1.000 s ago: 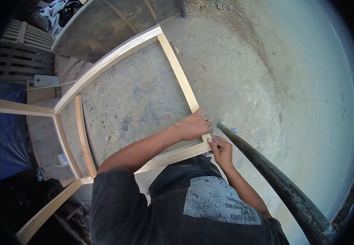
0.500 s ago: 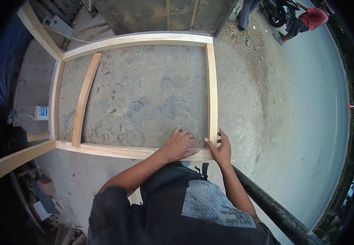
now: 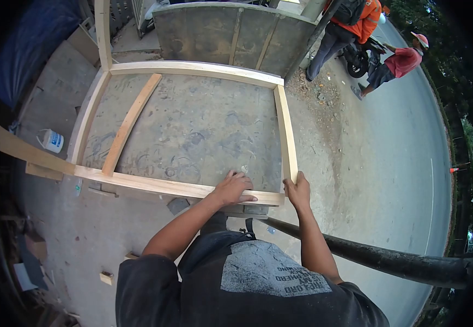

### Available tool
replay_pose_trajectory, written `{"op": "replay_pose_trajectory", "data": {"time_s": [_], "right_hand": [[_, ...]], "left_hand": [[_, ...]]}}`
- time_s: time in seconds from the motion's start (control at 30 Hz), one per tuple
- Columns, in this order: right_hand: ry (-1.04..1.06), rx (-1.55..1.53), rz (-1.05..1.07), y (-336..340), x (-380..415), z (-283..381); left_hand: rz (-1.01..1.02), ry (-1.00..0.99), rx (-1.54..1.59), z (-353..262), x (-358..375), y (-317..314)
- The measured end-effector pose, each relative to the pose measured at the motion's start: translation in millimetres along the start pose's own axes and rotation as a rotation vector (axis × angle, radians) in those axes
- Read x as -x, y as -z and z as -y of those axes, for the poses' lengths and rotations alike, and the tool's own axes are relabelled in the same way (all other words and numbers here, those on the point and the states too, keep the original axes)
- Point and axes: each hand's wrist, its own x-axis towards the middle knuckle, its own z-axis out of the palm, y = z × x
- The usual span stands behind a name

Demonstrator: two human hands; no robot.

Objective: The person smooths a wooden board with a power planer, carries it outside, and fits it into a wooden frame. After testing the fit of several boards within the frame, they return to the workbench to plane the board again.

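Note:
A wooden frame of pale beams lies on a grey, stained tabletop [image 3: 193,128]. My left hand [image 3: 232,188] is wrapped over the near beam [image 3: 155,183], thumb on its near side. My right hand [image 3: 297,191] grips the near end of the right beam [image 3: 286,128], close to the corner. That beam's near end sits slightly right of the near beam's end. A thinner loose slat [image 3: 130,126] lies slanted inside the frame at the left, its near end at the near beam.
Wooden posts [image 3: 103,35] rise at the frame's left corners. A white bucket [image 3: 53,140] stands left, a dark pipe [image 3: 378,256] runs at lower right. Two people, one in orange [image 3: 363,24] and one in red [image 3: 403,61], are near a motorbike [image 3: 355,60] by the road.
My right hand has closed around the right beam, whose near end has shifted outward from the corner. The view has turned and tilted up, showing more of the person in orange.

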Motion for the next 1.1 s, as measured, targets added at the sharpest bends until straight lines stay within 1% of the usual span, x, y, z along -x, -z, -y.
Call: {"op": "replay_pose_trajectory", "data": {"time_s": [0.03, 0.07, 0.1, 0.17, 0.2, 0.23, 0.3, 0.33, 0.37, 0.43, 0.47, 0.5, 0.53, 0.57, 0.63, 0.67, 0.73, 0.77, 0.83, 0.87, 0.9, 0.97, 1.03, 1.1], "right_hand": [[-0.050, -0.201, 0.070, 13.1, 5.9, 8.9], [-0.050, -0.432, 0.127, 25.2, 13.2, 17.5], [-0.043, -0.441, 0.116, 42.0, 28.4, 34.8], [-0.163, -0.976, 0.359, 68.3, 62.8, 59.7], [-0.161, -0.995, 0.383, 68.8, 75.7, 58.9], [-0.152, -0.998, 0.388, 67.8, 90.4, 59.2], [-0.153, -1.139, 0.524, 64.0, 122.5, 63.2], [-0.141, -1.167, 0.589, 59.6, 136.6, 65.2], [-0.153, -1.163, 0.610, 55.2, 151.6, 69.9], [-0.140, -1.180, 0.774, 45.1, 181.0, 82.9], [-0.112, -1.160, 0.854, 38.4, 192.8, 87.7], [-0.127, -1.150, 0.880, 32.0, 204.0, 89.7], [-0.158, -1.091, 1.011, 26.2, 211.2, 92.4], [-0.193, -1.026, 1.140, 17.9, 218.5, 96.2], [-0.208, -0.926, 1.231, -9.5, 234.8, 109.6], [-0.223, -0.887, 1.355, -22.7, 241.3, 125.7], [-0.235, -0.821, 1.578, -66.7, 250.2, 155.9], [-0.233, -0.786, 1.619, -93.0, 255.9, 176.6], [-0.213, -0.624, 1.606, -151.6, 281.7, 238.6], [-0.238, -0.593, 1.664, -187.4, 288.1, 262.1], [-0.214, -0.553, 1.717, -223.0, 297.6, 287.6], [-0.150, -0.587, 1.759, -285.1, 326.5, 335.5], [-0.132, -0.507, 1.874, -335.8, 360.6, 390.5], [-0.070, -0.525, 1.963, -379.6, 394.8, 432.2]], "left_hand": [[0.004, 0.007, -0.016, -3.5, 0.2, 3.1], [0.030, 0.038, -0.028, -7.3, 0.2, 6.1], [0.028, 0.029, -0.040, -12.5, 1.2, 7.3], [-0.011, 0.104, -0.128, -22.8, 8.0, 2.7], [-0.065, 0.094, -0.146, -27.8, 14.0, -0.3], [-0.071, 0.097, -0.154, -31.6, 21.5, -3.7], [-0.384, 0.094, -0.077, -37.8, 43.1, -11.8], [-0.426, 0.164, 0.030, -51.1, 60.0, -1.6], [-0.425, 0.186, 0.033, -55.5, 75.5, 5.8], [-0.538, 0.441, 1.015, -61.9, 111.3, 21.7], [-0.598, 0.461, 1.201, -66.9, 138.9, 29.8], [-0.667, 0.475, 1.387, -73.6, 169.4, 42.8], [-0.748, 0.463, 1.496, -71.7, 196.3, 48.4], [-0.787, 0.386, 1.603, -68.3, 227.7, 52.8], [-0.916, 0.400, 1.729, -59.7, 294.2, 52.9], [-0.956, 0.415, 1.734, -55.9, 327.4, 50.6], [-1.197, 0.565, 1.608, -51.3, 398.3, 43.0], [-1.251, 0.573, 1.601, -45.9, 435.0, 42.6], [-1.509, 0.668, 1.538, -30.7, 514.8, 43.5], [-1.590, 0.708, 1.524, -18.9, 557.6, 42.6], [-1.660, 0.706, 1.494, -13.2, 598.6, 48.6], [-1.902, 0.769, 1.428, -11.9, 676.1, 52.3], [-2.045, 0.785, 1.387, -9.9, 747.9, 53.8], [-2.213, 0.682, 1.403, -8.7, 809.2, 50.6]]}}
